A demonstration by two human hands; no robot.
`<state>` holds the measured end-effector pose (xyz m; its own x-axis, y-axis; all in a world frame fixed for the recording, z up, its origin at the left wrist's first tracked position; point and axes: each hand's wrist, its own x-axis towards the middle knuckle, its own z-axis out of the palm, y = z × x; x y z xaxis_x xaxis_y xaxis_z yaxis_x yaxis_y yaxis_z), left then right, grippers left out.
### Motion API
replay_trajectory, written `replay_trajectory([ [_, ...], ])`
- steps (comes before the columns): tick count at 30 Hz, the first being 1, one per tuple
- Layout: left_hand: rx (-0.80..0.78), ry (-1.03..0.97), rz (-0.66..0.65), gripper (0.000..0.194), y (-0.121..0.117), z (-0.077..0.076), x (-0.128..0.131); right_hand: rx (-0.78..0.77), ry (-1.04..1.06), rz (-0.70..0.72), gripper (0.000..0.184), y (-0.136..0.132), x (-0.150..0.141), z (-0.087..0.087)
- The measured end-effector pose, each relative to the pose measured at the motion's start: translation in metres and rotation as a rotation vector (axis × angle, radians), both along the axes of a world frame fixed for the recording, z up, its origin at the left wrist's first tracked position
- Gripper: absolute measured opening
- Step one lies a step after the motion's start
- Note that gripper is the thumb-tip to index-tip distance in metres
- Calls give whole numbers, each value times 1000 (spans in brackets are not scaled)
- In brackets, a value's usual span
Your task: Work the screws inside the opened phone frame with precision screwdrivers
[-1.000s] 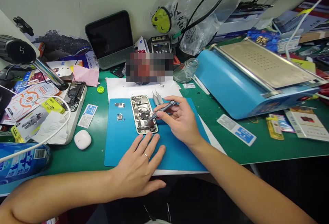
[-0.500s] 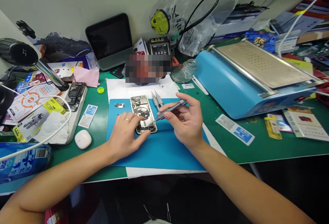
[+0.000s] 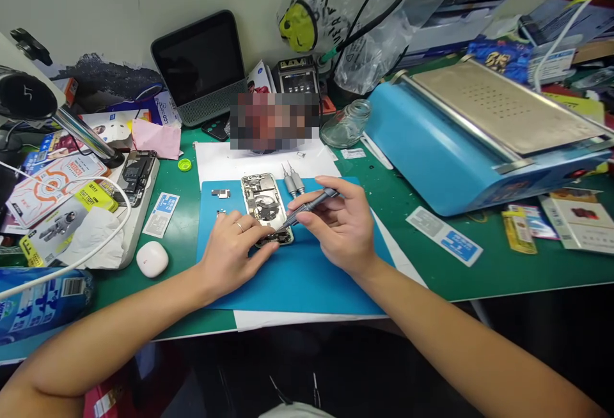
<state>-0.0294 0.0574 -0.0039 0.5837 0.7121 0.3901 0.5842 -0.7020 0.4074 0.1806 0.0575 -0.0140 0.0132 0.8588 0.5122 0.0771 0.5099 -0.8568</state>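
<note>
An opened smartphone [image 3: 265, 199] with bare inner parts lies on a blue mat [image 3: 288, 284]. My left hand [image 3: 235, 245] grips its lower left end; the index finger reaches over the inside and the thumb is by the bottom edge. Between thumb and fingers, my right hand [image 3: 343, 229] holds a grey screwdriver [image 3: 316, 201] slanted down to the left. Its tip is at the phone's lower part, close to my left index finger. Two more screwdrivers [image 3: 292, 180] lie beyond my right hand. Small phone parts [image 3: 220, 193] rest left of the phone.
A blue machine with a metal plate [image 3: 499, 105] fills the right side. At the back stand a glass jar [image 3: 345, 125] and a dark-screened display [image 3: 201, 66]. Boxes, a cable and a white earbud case [image 3: 152, 259] lie on the left.
The screwdriver and my right hand have moved slightly left and down toward the phone's lower end. A white piece seen there under the tip is now mostly out of sight. The view has shifted slightly.
</note>
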Motion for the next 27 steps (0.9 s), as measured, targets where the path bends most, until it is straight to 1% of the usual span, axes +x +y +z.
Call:
replay_trajectory([
  [11,-40,37,24,25,0,1,0,-10,-3,20,42,-1,0,0],
  [20,-50,0,27,22,0,2,0,-3,19,32,43,-1,-1,1],
  [27,-68,-1,26,26,0,2,0,-23,12,18,42,-1,-2,1],
])
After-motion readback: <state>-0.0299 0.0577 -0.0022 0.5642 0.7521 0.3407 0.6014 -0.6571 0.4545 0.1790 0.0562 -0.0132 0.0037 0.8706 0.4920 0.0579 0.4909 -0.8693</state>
